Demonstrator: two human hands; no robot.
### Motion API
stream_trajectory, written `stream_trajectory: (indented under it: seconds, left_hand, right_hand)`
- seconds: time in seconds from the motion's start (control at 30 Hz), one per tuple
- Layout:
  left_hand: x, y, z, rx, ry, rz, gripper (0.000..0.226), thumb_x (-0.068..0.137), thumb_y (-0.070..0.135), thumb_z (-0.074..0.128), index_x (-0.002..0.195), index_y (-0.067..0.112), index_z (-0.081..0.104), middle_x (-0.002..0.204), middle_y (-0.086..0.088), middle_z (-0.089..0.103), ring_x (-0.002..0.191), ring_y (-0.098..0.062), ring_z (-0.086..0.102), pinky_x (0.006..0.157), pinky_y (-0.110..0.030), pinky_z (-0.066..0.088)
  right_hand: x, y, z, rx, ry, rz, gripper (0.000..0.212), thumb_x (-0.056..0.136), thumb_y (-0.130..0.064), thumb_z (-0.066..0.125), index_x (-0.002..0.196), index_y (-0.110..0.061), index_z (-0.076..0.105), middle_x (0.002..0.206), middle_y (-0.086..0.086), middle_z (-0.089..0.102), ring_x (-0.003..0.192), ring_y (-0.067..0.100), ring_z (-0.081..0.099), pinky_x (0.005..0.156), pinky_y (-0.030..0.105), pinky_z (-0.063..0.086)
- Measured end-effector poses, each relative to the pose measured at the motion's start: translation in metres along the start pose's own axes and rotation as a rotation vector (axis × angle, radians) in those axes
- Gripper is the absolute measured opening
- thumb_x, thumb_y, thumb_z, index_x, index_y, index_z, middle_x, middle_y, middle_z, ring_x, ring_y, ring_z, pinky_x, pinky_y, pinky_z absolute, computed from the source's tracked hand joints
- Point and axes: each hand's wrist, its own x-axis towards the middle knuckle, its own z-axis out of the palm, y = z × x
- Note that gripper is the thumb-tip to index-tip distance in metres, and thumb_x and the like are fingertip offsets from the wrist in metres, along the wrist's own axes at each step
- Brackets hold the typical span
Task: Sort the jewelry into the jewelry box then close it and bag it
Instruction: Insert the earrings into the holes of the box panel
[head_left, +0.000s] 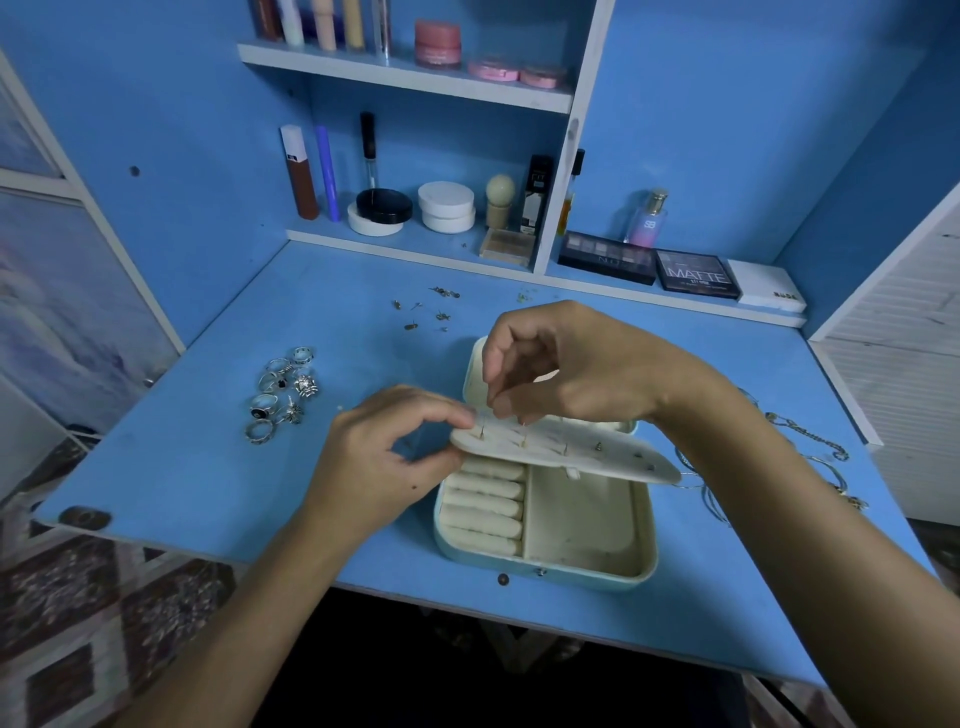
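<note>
Over the open jewelry box (545, 540), our left hand (379, 457) pinches the earring panel's (566, 447) near-left end while our right hand (561, 369), directly above, pinches a stud (483, 427) pointing down into it.

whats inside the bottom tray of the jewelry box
The jewelry box shows cream ring rolls on its left and a bare compartment on its right; the earring panel covers the far end.

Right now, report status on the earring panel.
Left hand pinches earring panel edge. Right hand pinches a stud into it. Rings and loose studs wait on desk.
</note>
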Motion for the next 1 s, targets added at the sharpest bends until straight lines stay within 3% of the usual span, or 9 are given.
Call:
stream_trajectory:
  seconds: [0.3,0.43,0.77,1.0]
  left_hand:
    - [0.0006,0.0015,0.0004,-0.002,0.026,0.014,0.011,0.074,0.010,0.076,0.085,0.008,0.074,0.093,0.009,0.073,0.088,-0.009,0.071,0.076,-0.025,0.054]
    - [0.0008,0.0010,0.0006,0.007,0.030,0.019,0.015,0.071,0.003,0.079,0.084,0.008,0.074,0.092,0.009,0.073,0.087,-0.009,0.070,0.076,-0.025,0.053]
    - [0.0006,0.0016,0.0004,0.012,0.023,0.002,0.014,0.070,0.005,0.078,0.084,0.009,0.075,0.091,0.009,0.073,0.086,-0.009,0.070,0.076,-0.021,0.051]
    - [0.0005,0.0021,0.0004,-0.007,0.027,0.005,0.013,0.073,0.011,0.076,0.085,0.011,0.074,0.091,0.011,0.073,0.085,-0.010,0.070,0.072,-0.026,0.052]
  right_hand:
    - [0.0017,-0.0022,0.0008,-0.042,-0.040,0.016,0.018,0.084,-0.001,0.074,0.094,-0.013,0.065,0.086,0.000,0.074,0.080,0.029,0.069,0.074,0.027,0.057]
    - [0.0019,-0.0032,0.0009,-0.059,-0.052,0.028,0.018,0.085,-0.003,0.074,0.093,-0.016,0.065,0.086,-0.002,0.074,0.073,0.017,0.068,0.073,0.025,0.056]
    - [0.0032,-0.0035,0.0025,-0.085,-0.051,0.020,0.017,0.085,-0.005,0.075,0.093,-0.016,0.066,0.087,-0.002,0.074,0.076,0.021,0.070,0.079,0.035,0.058]
    - [0.0025,-0.0042,0.0027,-0.107,-0.053,0.021,0.016,0.084,-0.007,0.076,0.094,-0.017,0.067,0.088,-0.003,0.074,0.081,0.021,0.071,0.083,0.038,0.059]
